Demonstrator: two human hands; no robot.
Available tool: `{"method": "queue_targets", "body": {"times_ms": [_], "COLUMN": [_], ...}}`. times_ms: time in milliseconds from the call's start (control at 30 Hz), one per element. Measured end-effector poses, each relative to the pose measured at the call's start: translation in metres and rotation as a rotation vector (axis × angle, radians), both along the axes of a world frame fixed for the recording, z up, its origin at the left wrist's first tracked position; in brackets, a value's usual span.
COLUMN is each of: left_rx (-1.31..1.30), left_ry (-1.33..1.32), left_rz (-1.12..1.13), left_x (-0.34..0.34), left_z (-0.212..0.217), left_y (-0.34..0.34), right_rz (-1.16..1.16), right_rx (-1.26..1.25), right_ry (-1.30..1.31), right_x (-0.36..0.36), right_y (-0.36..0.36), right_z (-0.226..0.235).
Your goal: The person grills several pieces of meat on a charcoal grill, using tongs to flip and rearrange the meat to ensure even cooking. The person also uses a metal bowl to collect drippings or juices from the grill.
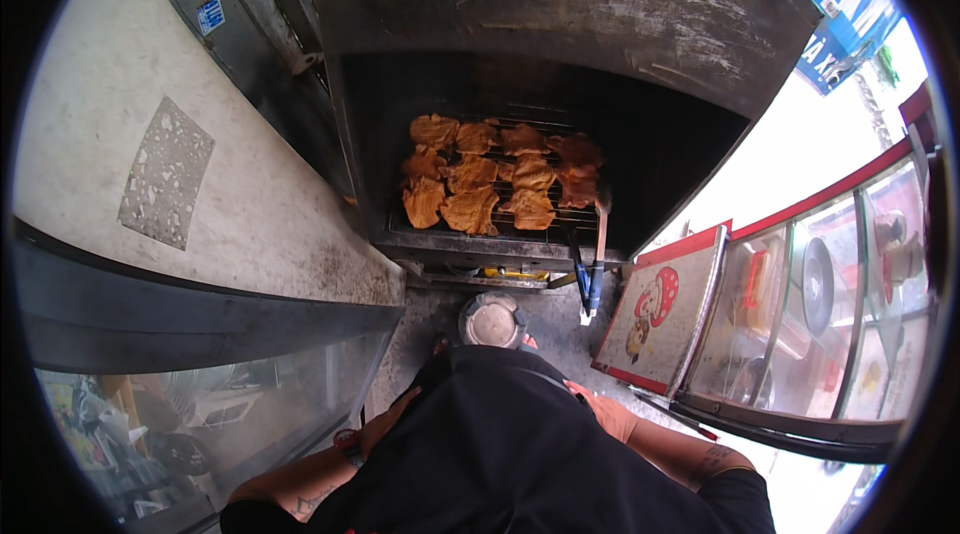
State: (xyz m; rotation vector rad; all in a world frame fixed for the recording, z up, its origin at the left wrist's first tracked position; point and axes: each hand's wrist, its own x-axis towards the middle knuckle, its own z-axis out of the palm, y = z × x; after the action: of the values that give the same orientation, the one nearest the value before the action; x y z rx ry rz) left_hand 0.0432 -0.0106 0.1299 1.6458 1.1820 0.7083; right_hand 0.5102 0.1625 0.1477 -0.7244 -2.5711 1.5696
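Note:
My left hand [388, 421] is at the left side of my waist, its fingers mostly hidden by my dark shirt. On the other side, my right hand [608, 412] rests against my waist, its fingertips tucked along the cloth. I see nothing held in either. Ahead of me, several flat orange-brown slices of meat [472, 174] lie in rows on a wire grill rack [508, 221], some with darker edges. A long tool with a wooden part and blue handle [596, 284] leans over the grill's front right edge, beside a second dark and blue handle [579, 269].
A dark metal hood [560, 4] rises behind the grill. A round pale-topped object [492, 320] stands on the floor before me. At left is a stained pale counter [270, 184]. A red-framed glass display case [800, 304] stands at right, beside a panel with a mushroom picture [655, 314].

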Motion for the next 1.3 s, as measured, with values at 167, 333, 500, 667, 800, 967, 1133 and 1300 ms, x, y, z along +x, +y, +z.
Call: {"method": "queue_targets", "body": {"times_ms": [167,333,500,667,800,967,1133,1300], "left_rx": [-0.094,-0.469,-0.637,-0.645,-0.685,-0.256,-0.345,-0.446], "left_ry": [0.019,-0.264,-0.442,-0.487,-0.447,-0.178,-0.186,-0.227], "left_rz": [-0.005,0.099,0.161,0.184,0.170,0.037,0.067,0.114], "left_x": [0.001,-0.003,-0.002,0.003,0.002,0.008,0.003,0.004], "left_z": [0.006,-0.027,-0.024,0.007,0.013,0.039,0.017,0.010], "left_y": [0.003,-0.020,-0.019,-0.007,-0.003,0.021,0.009,0.006], "right_rz": [0.012,0.020,0.012,-0.012,-0.011,0.002,0.014,-0.010], "right_rx": [0.058,0.055,0.054,0.009,-0.013,0.006,0.023,-0.011], "right_ry": [0.056,0.029,0.042,0.022,-0.012,0.009,-0.030,-0.042], "right_x": [0.001,0.003,0.002,-0.002,-0.001,-0.001,0.000,-0.001], "right_y": [0.000,0.001,0.000,0.001,0.001,0.003,0.002,0.002], "right_z": [-0.005,-0.008,-0.008,0.000,-0.003,-0.002,-0.004,0.001]}}
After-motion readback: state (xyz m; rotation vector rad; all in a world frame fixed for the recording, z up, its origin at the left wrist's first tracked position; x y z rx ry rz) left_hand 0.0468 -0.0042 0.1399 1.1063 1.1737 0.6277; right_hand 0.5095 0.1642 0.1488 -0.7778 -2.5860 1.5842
